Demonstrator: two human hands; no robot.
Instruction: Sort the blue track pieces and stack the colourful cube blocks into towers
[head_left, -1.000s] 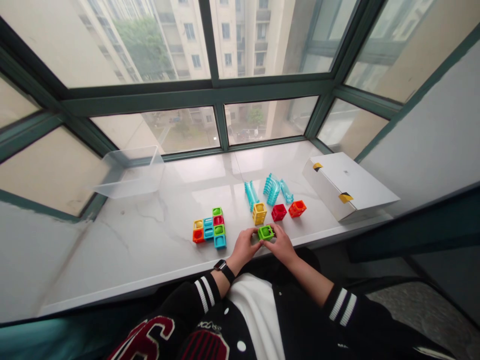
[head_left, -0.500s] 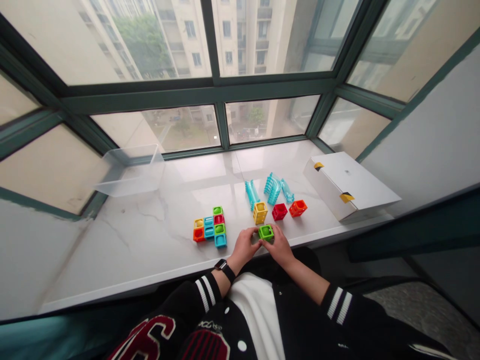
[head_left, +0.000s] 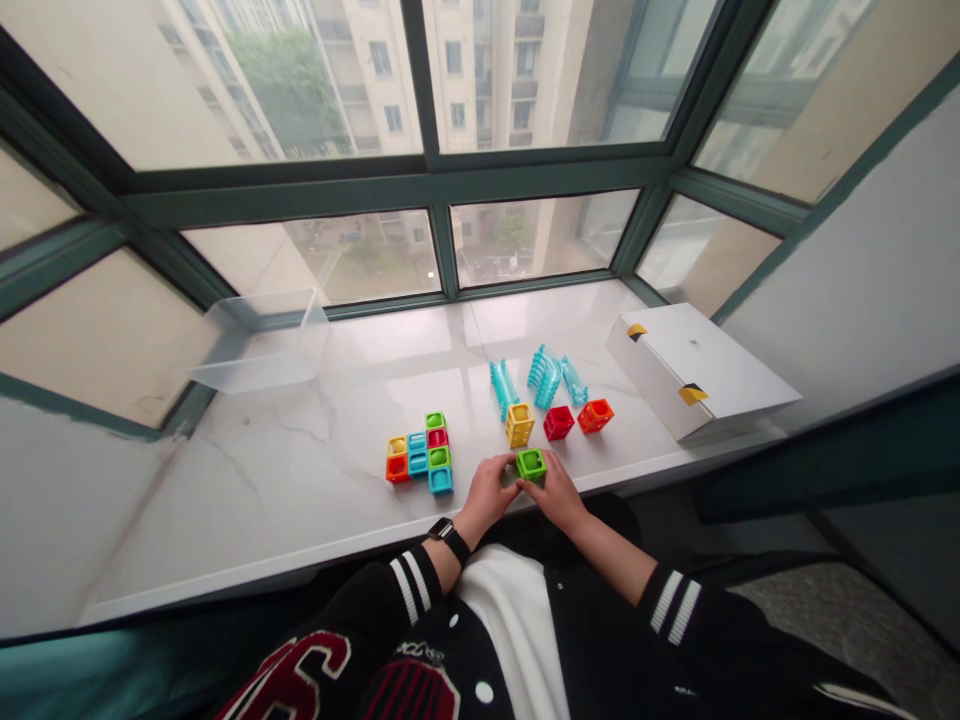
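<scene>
A green toy block (head_left: 531, 464), hollow on top, sits between my two hands near the ledge's front edge. My left hand (head_left: 491, 489) grips its left side, and my right hand (head_left: 558, 491) grips its right side; the fingertips nearly meet in front of it. Just beyond stands a yellow block (head_left: 519, 426). A red block (head_left: 558, 423) and an orange block (head_left: 595, 416) are farther right. To the left lies a joined group of coloured blocks (head_left: 418, 463). Behind the yellow block are translucent blue track pieces: a straight one (head_left: 504, 388), a curved one (head_left: 545, 377) and a narrow one (head_left: 574, 382).
A clear plastic bin (head_left: 262, 345) stands at the back left of the white marble-look ledge (head_left: 300, 480). On the right is a white box (head_left: 705, 365) with yellow-and-black tabs. Green window frames (head_left: 375, 195) border the ledge behind.
Almost nothing differs. Both hands keep hold of the green block, which has shifted very slightly; the other blocks and track pieces stay in place.
</scene>
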